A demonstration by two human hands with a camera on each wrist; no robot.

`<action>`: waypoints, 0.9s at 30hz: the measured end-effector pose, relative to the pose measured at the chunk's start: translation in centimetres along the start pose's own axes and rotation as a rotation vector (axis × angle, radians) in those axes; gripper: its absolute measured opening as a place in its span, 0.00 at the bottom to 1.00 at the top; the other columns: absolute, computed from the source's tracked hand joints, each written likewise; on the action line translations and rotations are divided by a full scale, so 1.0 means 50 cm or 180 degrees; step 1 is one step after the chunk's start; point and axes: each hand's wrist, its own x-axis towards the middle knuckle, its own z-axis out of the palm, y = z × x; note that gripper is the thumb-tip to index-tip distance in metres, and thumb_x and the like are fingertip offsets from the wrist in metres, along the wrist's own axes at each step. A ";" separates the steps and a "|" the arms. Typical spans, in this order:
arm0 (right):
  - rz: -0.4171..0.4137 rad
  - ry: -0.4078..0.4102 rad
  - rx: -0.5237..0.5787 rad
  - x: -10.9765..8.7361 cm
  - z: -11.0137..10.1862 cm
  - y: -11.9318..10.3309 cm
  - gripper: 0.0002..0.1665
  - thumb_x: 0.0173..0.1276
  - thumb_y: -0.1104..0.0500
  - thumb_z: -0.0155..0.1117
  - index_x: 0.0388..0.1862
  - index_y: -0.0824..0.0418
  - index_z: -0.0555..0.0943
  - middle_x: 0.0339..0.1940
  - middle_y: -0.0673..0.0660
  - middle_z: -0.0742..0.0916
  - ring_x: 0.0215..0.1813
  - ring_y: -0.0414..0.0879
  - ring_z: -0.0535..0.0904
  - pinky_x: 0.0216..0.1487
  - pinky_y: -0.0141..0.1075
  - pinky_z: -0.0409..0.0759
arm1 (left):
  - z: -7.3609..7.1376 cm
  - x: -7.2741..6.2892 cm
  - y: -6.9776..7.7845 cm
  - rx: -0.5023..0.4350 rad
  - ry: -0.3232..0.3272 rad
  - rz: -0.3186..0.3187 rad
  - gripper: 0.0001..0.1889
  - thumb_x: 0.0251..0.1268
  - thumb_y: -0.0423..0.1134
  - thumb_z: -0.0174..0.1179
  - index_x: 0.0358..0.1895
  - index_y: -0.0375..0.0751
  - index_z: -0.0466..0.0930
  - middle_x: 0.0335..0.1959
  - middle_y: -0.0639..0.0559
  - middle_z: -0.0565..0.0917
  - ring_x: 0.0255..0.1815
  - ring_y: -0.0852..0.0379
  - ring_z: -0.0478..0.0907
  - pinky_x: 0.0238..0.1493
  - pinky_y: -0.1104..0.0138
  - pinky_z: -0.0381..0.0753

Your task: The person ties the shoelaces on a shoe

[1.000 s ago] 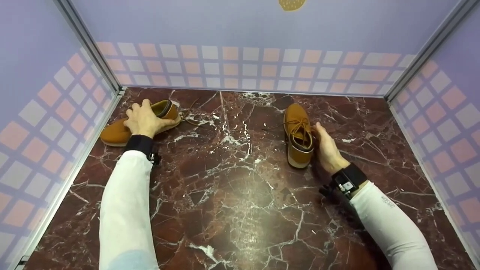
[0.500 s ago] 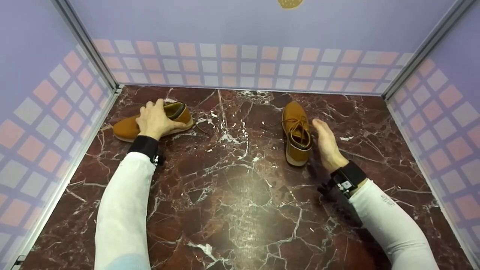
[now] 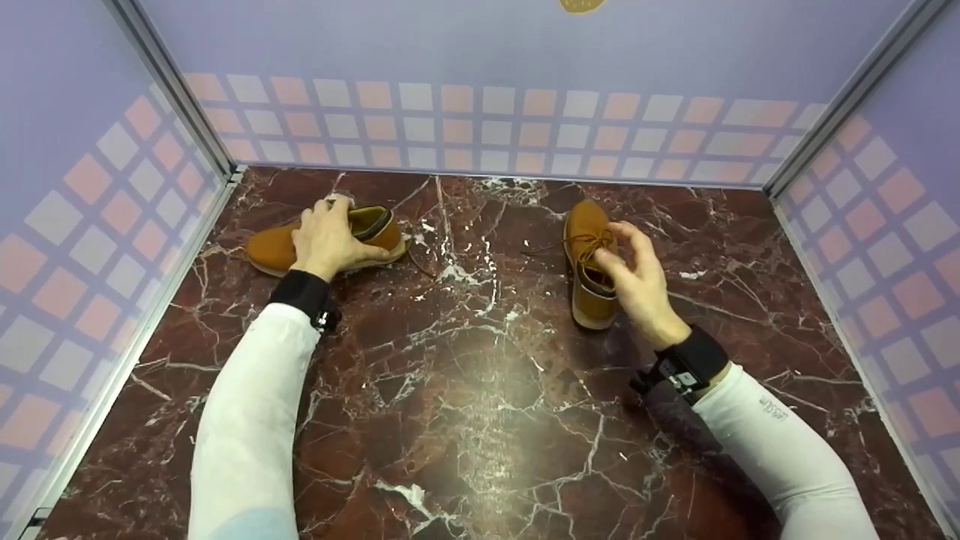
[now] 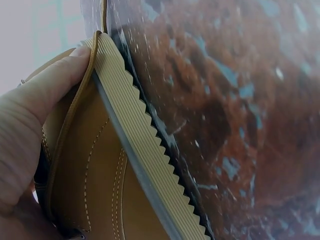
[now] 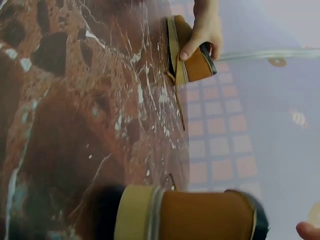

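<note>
My left hand (image 3: 326,240) grips a tan lace-up shoe (image 3: 271,249) from above, its toe pointing left. In the left wrist view the thumb (image 4: 55,82) presses the back of the heel, and a loose brown lace (image 4: 72,117) hangs across the shoe's side above the ridged cream sole (image 4: 132,132). The matching shoe (image 3: 594,306) stands upright at the right, toe toward the back wall, with its laces (image 3: 589,241) bunched on top. Over its opening and right side hovers my right hand (image 3: 646,289), fingers loosely bent. In the right wrist view, the thumb tip (image 5: 307,232) shows apart from the shoe.
Dark red marbled floor (image 3: 480,375) lies under both shoes and between them. A back wall (image 3: 495,127) with pink and white squares closes off the far side. Similar side walls stand left (image 3: 90,225) and right (image 3: 900,225).
My left hand has slid its shoe rightward, away from the left wall. My right hand has risen from beside the other shoe to over its opening, fingers now bent. The right shoe stays put.
</note>
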 end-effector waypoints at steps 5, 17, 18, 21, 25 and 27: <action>-0.0364 -0.0216 -0.0106 -0.013 0.016 -0.006 0.43 0.70 0.69 0.73 0.81 0.74 0.69 0.91 0.71 0.63 0.93 0.64 0.60 0.98 0.55 0.54 | 0.009 -0.005 0.023 0.0020 -0.0064 0.0172 0.56 0.43 0.64 0.90 0.72 0.39 0.73 0.71 0.29 0.77 0.71 0.25 0.74 0.71 0.27 0.77; -0.0638 -0.0593 -0.0336 -0.036 0.035 -0.017 0.45 0.63 0.70 0.76 0.80 0.72 0.72 0.89 0.72 0.68 0.90 0.64 0.65 0.95 0.57 0.62 | 0.038 -0.025 0.103 0.0024 -0.0260 0.0565 0.57 0.42 0.64 0.90 0.74 0.43 0.73 0.69 0.34 0.79 0.71 0.31 0.75 0.70 0.30 0.81; -0.0648 -0.0634 -0.0363 -0.038 0.037 -0.017 0.45 0.63 0.70 0.76 0.80 0.71 0.73 0.88 0.71 0.69 0.90 0.64 0.65 0.95 0.56 0.62 | 0.040 -0.027 0.110 0.0025 -0.0274 0.0622 0.56 0.42 0.64 0.90 0.74 0.43 0.73 0.69 0.34 0.80 0.70 0.32 0.76 0.71 0.31 0.81; -0.0695 -0.0743 -0.0481 -0.046 0.043 -0.018 0.43 0.63 0.70 0.77 0.78 0.70 0.76 0.87 0.71 0.72 0.90 0.64 0.67 0.95 0.54 0.62 | 0.047 -0.034 0.129 0.0023 -0.0333 0.0815 0.56 0.41 0.63 0.91 0.74 0.43 0.74 0.69 0.35 0.80 0.70 0.33 0.76 0.72 0.34 0.81; -0.0629 -0.0957 -0.0415 -0.057 0.050 -0.021 0.42 0.65 0.71 0.77 0.79 0.72 0.75 0.85 0.72 0.74 0.88 0.67 0.70 0.92 0.57 0.67 | 0.058 -0.044 0.155 0.0024 -0.0417 0.1102 0.56 0.40 0.63 0.92 0.73 0.43 0.75 0.68 0.36 0.80 0.70 0.33 0.77 0.74 0.36 0.81; -0.0534 -0.1098 -0.0344 -0.061 0.054 -0.022 0.42 0.66 0.72 0.77 0.79 0.72 0.74 0.84 0.72 0.76 0.86 0.70 0.72 0.90 0.61 0.69 | 0.064 -0.051 0.170 0.0021 -0.0457 0.1228 0.56 0.39 0.63 0.92 0.72 0.44 0.75 0.68 0.37 0.81 0.70 0.34 0.77 0.74 0.37 0.81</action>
